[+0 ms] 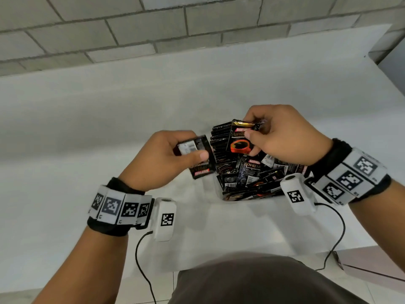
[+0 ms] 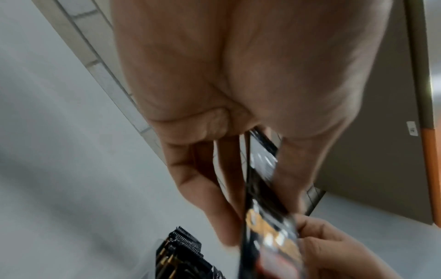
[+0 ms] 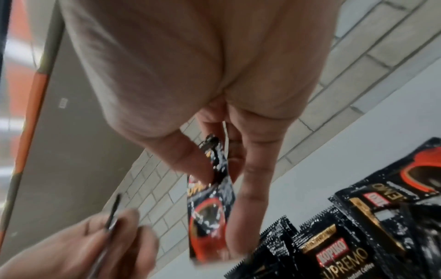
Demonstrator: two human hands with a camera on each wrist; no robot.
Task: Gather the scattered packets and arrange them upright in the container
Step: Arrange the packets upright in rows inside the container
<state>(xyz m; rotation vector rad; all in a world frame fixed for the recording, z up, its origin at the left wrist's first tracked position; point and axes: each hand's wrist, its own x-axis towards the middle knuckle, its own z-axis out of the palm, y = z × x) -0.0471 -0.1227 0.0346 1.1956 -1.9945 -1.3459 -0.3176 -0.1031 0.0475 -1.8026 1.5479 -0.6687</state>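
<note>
My left hand [image 1: 173, 155] pinches a black coffee packet [image 1: 198, 157], back side up, just left of the container; the same packet [image 2: 264, 207] shows edge-on in the left wrist view. My right hand [image 1: 282, 137] holds another black packet with a red cup picture [image 1: 241, 139] upright over a row of standing packets [image 1: 219, 145]. That packet [image 3: 210, 217] hangs between thumb and fingers in the right wrist view. The clear container [image 1: 219, 194] holds the upright row at its far left and several loose packets [image 1: 254, 172] lying jumbled at the front.
The white table [image 1: 109, 128] stretches left and back to a grey tiled wall [image 1: 131, 29]. Its front edge runs near my body, and its right edge [image 1: 385, 73] lies at the far right. Cables hang from both wrist cameras.
</note>
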